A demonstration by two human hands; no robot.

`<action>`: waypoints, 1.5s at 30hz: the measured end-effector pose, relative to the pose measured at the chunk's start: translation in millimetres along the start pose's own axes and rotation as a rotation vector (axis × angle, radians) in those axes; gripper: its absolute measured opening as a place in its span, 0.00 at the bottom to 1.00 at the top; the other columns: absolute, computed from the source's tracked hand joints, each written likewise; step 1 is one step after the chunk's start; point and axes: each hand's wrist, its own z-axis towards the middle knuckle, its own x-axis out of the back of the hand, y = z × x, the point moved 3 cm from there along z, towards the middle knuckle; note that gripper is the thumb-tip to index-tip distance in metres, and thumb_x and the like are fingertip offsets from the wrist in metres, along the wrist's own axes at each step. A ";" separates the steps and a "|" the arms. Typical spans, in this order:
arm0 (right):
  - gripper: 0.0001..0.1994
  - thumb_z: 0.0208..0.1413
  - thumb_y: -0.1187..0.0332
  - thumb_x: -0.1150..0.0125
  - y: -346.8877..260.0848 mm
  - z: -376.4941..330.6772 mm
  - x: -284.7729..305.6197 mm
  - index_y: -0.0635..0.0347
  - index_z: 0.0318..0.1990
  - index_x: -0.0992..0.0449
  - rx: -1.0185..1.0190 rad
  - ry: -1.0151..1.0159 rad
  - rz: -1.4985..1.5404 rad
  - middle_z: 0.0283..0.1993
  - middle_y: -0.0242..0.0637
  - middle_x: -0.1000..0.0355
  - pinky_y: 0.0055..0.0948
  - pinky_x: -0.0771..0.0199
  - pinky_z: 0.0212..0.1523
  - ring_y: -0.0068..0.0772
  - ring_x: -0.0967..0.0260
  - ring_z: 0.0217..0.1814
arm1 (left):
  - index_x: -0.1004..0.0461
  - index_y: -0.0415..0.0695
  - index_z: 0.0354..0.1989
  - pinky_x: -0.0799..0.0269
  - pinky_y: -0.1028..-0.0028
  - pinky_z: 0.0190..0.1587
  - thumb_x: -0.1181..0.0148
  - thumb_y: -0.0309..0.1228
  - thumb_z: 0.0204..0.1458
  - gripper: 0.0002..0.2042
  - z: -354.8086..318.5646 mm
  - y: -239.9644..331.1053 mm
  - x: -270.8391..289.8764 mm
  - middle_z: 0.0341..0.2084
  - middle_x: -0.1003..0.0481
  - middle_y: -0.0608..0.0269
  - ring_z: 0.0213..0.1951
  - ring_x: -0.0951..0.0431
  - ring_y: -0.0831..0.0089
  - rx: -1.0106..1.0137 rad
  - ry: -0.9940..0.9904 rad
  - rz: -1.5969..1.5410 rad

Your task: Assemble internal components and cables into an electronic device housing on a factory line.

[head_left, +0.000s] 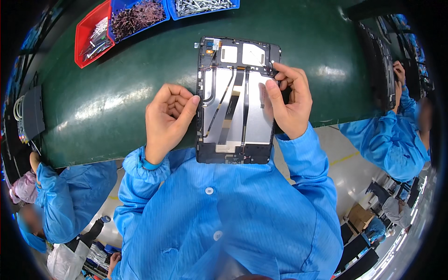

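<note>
An opened tablet (255,112), its back off, lies in front of me with its near end past the table's edge. Its inside shows a silver panel, dark flex cables (232,107) and two white cut-out areas near the far end. My left hand (170,116) pinches the tablet's left rim, thumb on the edge and fingers curled. On the other side, my right hand (293,100) grips the right rim; its index fingertip rests near the far right corner beside a tiny white spot, and its thumb lies over the panel. The undersides of both grips are hidden.
On the green table (140,102), a red bin (80,51) with slim parts stands far left. Beside it are a blue bin (140,28) of thin brownish wires and another blue bin (205,14) of pale strips. A grey box (33,112) sits left. Co-workers in blue flank me.
</note>
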 end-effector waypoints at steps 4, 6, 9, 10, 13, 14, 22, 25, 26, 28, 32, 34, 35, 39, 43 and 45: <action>0.17 0.57 0.74 0.28 -0.5 0.7 -1.7 0.61 0.55 0.20 0.000 0.002 -0.010 0.41 0.33 0.29 0.25 0.32 0.42 0.25 0.39 0.37 | 0.26 0.37 0.40 0.36 0.88 0.28 0.31 0.25 0.63 0.08 0.9 0.5 0.3 0.25 0.22 0.72 0.26 0.28 0.92 -0.005 -0.005 -0.004; 0.17 0.57 0.74 0.28 -1.2 1.3 -2.6 0.61 0.55 0.20 0.005 0.004 -0.012 0.41 0.33 0.29 0.25 0.32 0.42 0.25 0.39 0.37 | 0.26 0.37 0.40 0.36 0.88 0.28 0.31 0.24 0.63 0.08 1.1 0.8 1.5 0.25 0.22 0.72 0.27 0.28 0.92 -0.010 -0.004 -0.004; 0.17 0.57 0.75 0.28 -1.7 1.2 -2.6 0.62 0.55 0.20 0.001 0.007 -0.012 0.42 0.34 0.29 0.25 0.32 0.42 0.25 0.39 0.38 | 0.25 0.37 0.40 0.36 0.88 0.28 0.31 0.24 0.63 0.08 1.2 0.2 2.0 0.25 0.22 0.72 0.26 0.28 0.92 -0.011 -0.006 0.004; 0.17 0.57 0.76 0.29 -1.8 0.6 -2.4 0.62 0.55 0.20 -0.008 0.007 -0.010 0.42 0.34 0.29 0.25 0.32 0.42 0.25 0.39 0.38 | 0.25 0.37 0.40 0.36 0.88 0.27 0.31 0.24 0.62 0.07 0.5 0.6 1.8 0.25 0.22 0.73 0.26 0.28 0.92 -0.010 0.002 0.013; 0.18 0.56 0.77 0.29 -3.8 1.5 -1.2 0.62 0.54 0.20 0.030 0.012 -0.030 0.41 0.35 0.29 0.25 0.32 0.43 0.26 0.38 0.38 | 0.25 0.37 0.39 0.36 0.88 0.27 0.31 0.24 0.62 0.07 -3.4 -2.2 0.0 0.25 0.22 0.73 0.25 0.29 0.92 -0.008 0.023 0.007; 0.18 0.55 0.78 0.30 0.2 0.2 -2.4 0.63 0.54 0.20 0.019 0.019 0.001 0.41 0.35 0.29 0.26 0.32 0.42 0.26 0.39 0.38 | 0.25 0.37 0.39 0.36 0.88 0.26 0.31 0.23 0.62 0.07 -0.2 -4.1 0.2 0.25 0.22 0.73 0.25 0.29 0.92 0.000 0.031 -0.008; 0.40 0.41 0.62 0.14 -10.7 0.2 4.6 0.66 0.63 0.26 0.064 -0.147 -0.072 0.52 0.37 0.35 0.30 0.32 0.52 0.29 0.39 0.48 | 0.24 0.37 0.38 0.38 0.86 0.23 0.29 0.23 0.59 0.07 -0.4 -3.0 0.2 0.23 0.22 0.72 0.22 0.31 0.92 -0.027 0.045 0.018; 0.47 0.37 0.58 0.12 -18.1 -4.4 -2.6 0.64 0.67 0.29 0.084 -0.168 -0.180 0.55 0.41 0.38 0.30 0.32 0.51 0.32 0.40 0.50 | 0.24 0.37 0.38 0.38 0.86 0.23 0.29 0.23 0.58 0.07 0.0 0.3 0.7 0.23 0.22 0.72 0.22 0.31 0.92 -0.030 0.040 0.046; 0.51 0.35 0.56 0.11 -19.8 -5.0 -4.8 0.63 0.69 0.31 0.091 -0.179 -0.235 0.57 0.44 0.39 0.30 0.32 0.51 0.33 0.40 0.51 | 0.24 0.37 0.38 0.38 0.86 0.23 0.29 0.23 0.58 0.07 0.5 0.0 0.8 0.23 0.22 0.72 0.22 0.31 0.92 -0.033 0.040 0.045; 0.51 0.35 0.55 0.10 -20.3 -3.2 -4.6 0.63 0.69 0.31 0.053 -0.154 -0.248 0.57 0.43 0.39 0.30 0.33 0.49 0.33 0.41 0.50 | 0.24 0.37 0.38 0.39 0.85 0.23 0.29 0.23 0.58 0.07 1.8 -0.8 0.6 0.23 0.22 0.72 0.22 0.32 0.92 -0.044 0.031 0.032; 0.51 0.35 0.54 0.10 -20.5 -2.0 -6.6 0.63 0.68 0.30 0.012 -0.131 -0.252 0.56 0.42 0.38 0.29 0.34 0.47 0.33 0.41 0.49 | 0.24 0.37 0.37 0.39 0.85 0.23 0.29 0.22 0.58 0.07 1.4 -0.5 1.9 0.23 0.23 0.72 0.22 0.32 0.92 -0.054 0.039 0.050; 0.51 0.35 0.54 0.10 -21.0 -2.8 -6.4 0.63 0.68 0.30 0.016 -0.121 -0.253 0.56 0.42 0.38 0.29 0.34 0.47 0.33 0.41 0.49 | 0.24 0.37 0.37 0.39 0.85 0.23 0.29 0.22 0.58 0.07 1.5 -2.5 2.0 0.23 0.23 0.72 0.22 0.32 0.92 -0.058 0.040 0.030; 0.51 0.35 0.54 0.10 -21.1 -3.5 -6.6 0.63 0.68 0.30 0.020 -0.114 -0.252 0.56 0.42 0.38 0.29 0.34 0.47 0.33 0.41 0.49 | 0.24 0.37 0.37 0.39 0.85 0.23 0.29 0.22 0.58 0.07 1.2 -2.7 2.3 0.23 0.23 0.72 0.22 0.32 0.92 -0.059 0.041 0.029; 0.51 0.35 0.54 0.10 -21.8 -5.0 -8.1 0.63 0.68 0.30 0.012 -0.107 -0.247 0.56 0.42 0.38 0.29 0.34 0.47 0.33 0.42 0.49 | 0.24 0.37 0.37 0.39 0.85 0.23 0.29 0.22 0.58 0.07 -0.1 -3.7 3.6 0.23 0.23 0.72 0.22 0.32 0.92 -0.071 0.042 0.037; 0.50 0.35 0.54 0.11 -26.1 -6.9 -9.0 0.64 0.67 0.29 0.031 -0.109 -0.257 0.56 0.42 0.38 0.30 0.34 0.47 0.33 0.42 0.47 | 0.24 0.37 0.37 0.39 0.85 0.23 0.29 0.23 0.58 0.07 -4.1 -2.3 5.5 0.23 0.23 0.72 0.22 0.32 0.92 -0.072 0.046 0.060; 0.48 0.37 0.56 0.12 -26.9 -7.7 -7.9 0.64 0.67 0.29 0.024 -0.113 -0.253 0.55 0.42 0.37 0.30 0.34 0.47 0.33 0.42 0.46 | 0.23 0.37 0.37 0.39 0.85 0.23 0.29 0.23 0.58 0.07 -5.1 -5.0 5.8 0.23 0.23 0.72 0.21 0.32 0.92 -0.075 0.048 0.048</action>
